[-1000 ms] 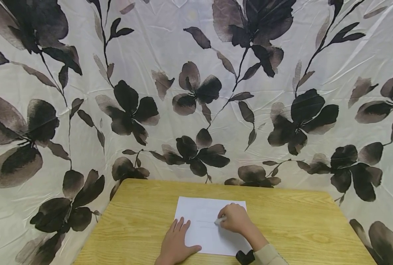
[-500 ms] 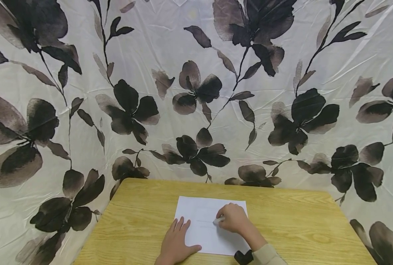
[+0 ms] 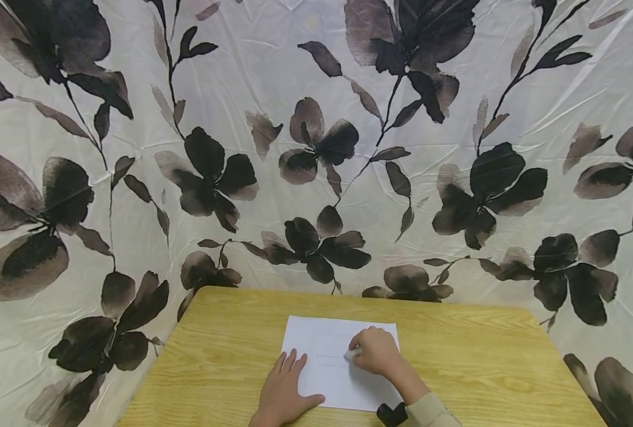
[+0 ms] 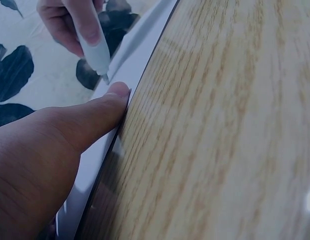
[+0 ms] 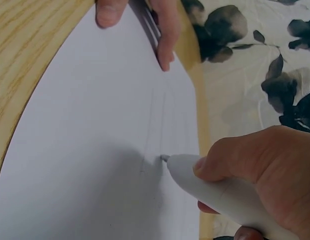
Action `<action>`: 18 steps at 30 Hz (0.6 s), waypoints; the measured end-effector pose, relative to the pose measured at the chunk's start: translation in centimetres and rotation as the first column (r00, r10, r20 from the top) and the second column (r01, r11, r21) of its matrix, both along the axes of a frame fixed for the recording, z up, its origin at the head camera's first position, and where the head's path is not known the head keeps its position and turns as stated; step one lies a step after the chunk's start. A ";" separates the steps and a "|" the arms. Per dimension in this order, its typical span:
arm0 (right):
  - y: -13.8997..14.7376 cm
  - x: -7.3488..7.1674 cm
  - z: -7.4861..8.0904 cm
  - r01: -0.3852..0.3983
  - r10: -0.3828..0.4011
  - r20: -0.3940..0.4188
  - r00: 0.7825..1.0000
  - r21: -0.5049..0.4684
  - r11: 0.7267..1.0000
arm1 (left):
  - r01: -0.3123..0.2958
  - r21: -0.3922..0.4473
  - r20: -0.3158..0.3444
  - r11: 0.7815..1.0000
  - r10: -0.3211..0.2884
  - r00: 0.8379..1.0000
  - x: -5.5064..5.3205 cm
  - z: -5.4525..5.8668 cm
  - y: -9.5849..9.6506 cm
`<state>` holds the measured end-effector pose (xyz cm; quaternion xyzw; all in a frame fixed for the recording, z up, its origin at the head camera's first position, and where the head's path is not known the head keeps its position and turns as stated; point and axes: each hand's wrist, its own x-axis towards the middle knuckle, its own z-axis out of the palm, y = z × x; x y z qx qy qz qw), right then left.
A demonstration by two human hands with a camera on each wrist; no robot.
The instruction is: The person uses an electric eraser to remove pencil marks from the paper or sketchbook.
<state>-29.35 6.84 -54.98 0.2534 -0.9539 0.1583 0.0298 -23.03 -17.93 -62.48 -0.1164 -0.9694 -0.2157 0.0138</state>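
Observation:
A sheet of white paper (image 3: 321, 335) lies on the table with a few thin, faint lines across its middle. My left hand (image 3: 285, 392) rests flat on its lower left part, fingers spread and thumb along the near edge. My right hand (image 3: 378, 354) pinches a thick white pen-shaped tool (image 5: 215, 192) between thumb and fingers. In the right wrist view, its thin dark tip (image 5: 164, 158) appears to touch the paper at the end of one line. The left wrist view shows my left thumb (image 4: 112, 100) near the paper's edge, with the tool beyond it.
The wood-grain table (image 3: 476, 356) extends on both sides of the paper. Behind it hangs a white cloth (image 3: 241, 77) printed with dark flowers. A small black object (image 3: 393, 414) sits at my right wrist, by the beige sleeve (image 3: 432, 411).
My right hand and the tool have shifted very slightly left over the paper. My left hand stays in the same place.

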 end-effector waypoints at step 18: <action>-0.3 -0.3 -0.1 -0.019 0.019 -0.014 1.000 -0.004 1.000 | 0.004 0.005 -0.014 1.000 -0.004 1.000 -0.1 0.3 -0.1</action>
